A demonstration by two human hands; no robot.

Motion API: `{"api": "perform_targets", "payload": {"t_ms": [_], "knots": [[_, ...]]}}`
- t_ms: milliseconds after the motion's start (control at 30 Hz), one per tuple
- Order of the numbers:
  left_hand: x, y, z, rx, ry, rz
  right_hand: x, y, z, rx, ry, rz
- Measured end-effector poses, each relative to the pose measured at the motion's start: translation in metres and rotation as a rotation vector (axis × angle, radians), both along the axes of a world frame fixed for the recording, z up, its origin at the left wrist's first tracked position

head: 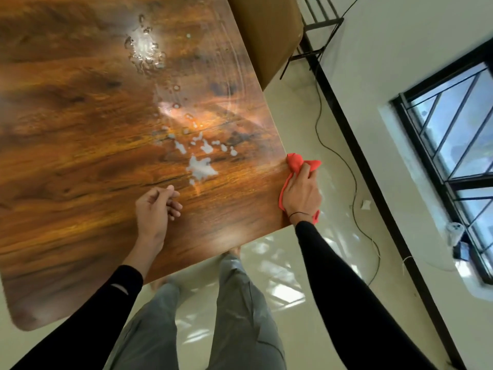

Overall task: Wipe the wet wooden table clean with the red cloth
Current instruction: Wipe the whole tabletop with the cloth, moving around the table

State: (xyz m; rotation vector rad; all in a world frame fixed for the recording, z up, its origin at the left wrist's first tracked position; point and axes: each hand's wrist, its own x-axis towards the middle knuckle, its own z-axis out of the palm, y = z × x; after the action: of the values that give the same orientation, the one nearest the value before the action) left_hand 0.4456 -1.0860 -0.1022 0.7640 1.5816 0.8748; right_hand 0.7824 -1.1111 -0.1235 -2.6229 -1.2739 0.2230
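We see the red cloth [298,166] bunched in the right hand [302,193] at the right edge of the wooden tabletop [80,129]. That hand's grip is closed round it, fingers curled over the fabric. Part of the cloth bulges out beyond the fingertips, part runs along the thumb side onto the wood, and a small tail hangs out below the wrist, past the table's edge. The left hand [156,209] hovers over or rests on the tabletop nearer the middle; its fingers are loosely curled and hold nothing. Between and beyond the two hands we see pale puddles of water [200,168] and, further off, scattered droplets [145,53] catching the light. The puddles lie apart from the cloth, to its left.
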Motion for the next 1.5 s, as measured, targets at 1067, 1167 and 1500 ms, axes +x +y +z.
{"api": "perform_targets", "payload": {"t_ms": [1067, 1167, 1500], "knots": [[0.019, 0.029, -0.004, -0.001, -0.042, 0.152, -0.070, 0.091, -0.021, 0.065, -0.015, 0.071], [-0.004, 0.024, -0.005, 0.009, -0.032, 0.159, -0.097, 0.104, -0.019, 0.117, 0.073, 0.158], [-0.055, 0.028, -0.005, 0.028, -0.039, 0.206, -0.222, 0.113, -0.014, 0.044, 0.088, 0.885]]}}
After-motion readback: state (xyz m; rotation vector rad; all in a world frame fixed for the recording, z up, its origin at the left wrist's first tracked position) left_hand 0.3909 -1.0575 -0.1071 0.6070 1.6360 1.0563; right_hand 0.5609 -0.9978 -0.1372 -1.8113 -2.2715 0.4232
